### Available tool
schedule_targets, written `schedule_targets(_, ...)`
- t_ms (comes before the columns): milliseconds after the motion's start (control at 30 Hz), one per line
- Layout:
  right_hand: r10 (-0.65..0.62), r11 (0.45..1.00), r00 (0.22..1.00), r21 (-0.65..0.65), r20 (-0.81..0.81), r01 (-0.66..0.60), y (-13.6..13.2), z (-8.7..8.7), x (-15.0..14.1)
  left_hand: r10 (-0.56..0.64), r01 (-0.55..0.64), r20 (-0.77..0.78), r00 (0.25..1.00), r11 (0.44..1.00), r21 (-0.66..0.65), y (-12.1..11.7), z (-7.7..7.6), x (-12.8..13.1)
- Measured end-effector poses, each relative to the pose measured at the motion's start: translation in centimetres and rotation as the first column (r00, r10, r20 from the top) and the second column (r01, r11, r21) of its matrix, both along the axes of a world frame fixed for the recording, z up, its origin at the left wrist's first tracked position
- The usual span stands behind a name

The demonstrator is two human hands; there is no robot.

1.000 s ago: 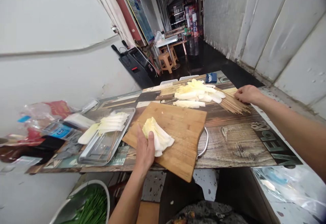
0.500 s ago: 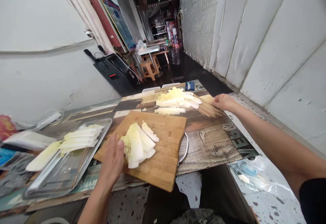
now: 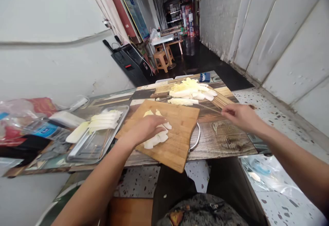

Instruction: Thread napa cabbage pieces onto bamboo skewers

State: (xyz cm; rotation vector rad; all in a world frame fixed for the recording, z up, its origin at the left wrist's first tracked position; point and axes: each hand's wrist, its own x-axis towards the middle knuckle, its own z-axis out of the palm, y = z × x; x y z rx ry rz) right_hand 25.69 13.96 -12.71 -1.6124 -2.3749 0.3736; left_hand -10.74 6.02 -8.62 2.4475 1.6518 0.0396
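My left hand (image 3: pixel 145 129) lies over a small stack of white cabbage pieces (image 3: pixel 157 139) on the wooden cutting board (image 3: pixel 180 123), fingers curled onto them. Off the board's right side, my right hand (image 3: pixel 239 117) hovers over the table in a pinch. It holds a thin bamboo skewer (image 3: pixel 209 108) that points left toward the board. Behind it lies the bundle of bamboo skewers (image 3: pixel 226 98). A larger heap of cut cabbage (image 3: pixel 191 90) sits at the far end of the table.
A metal tray (image 3: pixel 84 150) left of the board carries cabbage strips (image 3: pixel 104 120). A cleaver (image 3: pixel 147 95) lies behind the board and a blue box (image 3: pixel 205 77) stands at the far edge. Plastic bags (image 3: pixel 38 126) crowd the left end. The wall runs close on the left.
My right hand has left the skewer bundle and come nearer with one skewer. My left hand has shifted from the stack's left side to on top of it.
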Motion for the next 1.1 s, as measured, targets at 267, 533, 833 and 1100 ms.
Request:
schedule_targets(267,0.166,0.986,0.986,0.016,-0.016,-0.166,-1.4,-3.4,-4.4,-0.044,0.042,-0.036,0.998,0.998,-0.048,3.1,-0.3,1.5)
schedule_targets(533,0.141,0.981,0.987,0.143,-0.071,-0.130,-2.2,-2.7,-6.6,0.007,-0.016,0.194,0.981,0.999,0.044,3.5,1.8,2.6)
schedule_targets(833,0.318,0.895,0.888,0.414,-0.332,-0.165,-11.0,0.1,-4.3,0.260,-0.192,0.960,-0.101,0.942,-0.275,-6.0,0.4,8.1)
schedule_targets(1100,0.332,0.854,0.938,0.454,-0.103,-0.253,-11.5,-2.3,-6.1,0.468,-0.084,0.777,-0.421,0.833,-0.547,-8.0,-0.7,8.9)
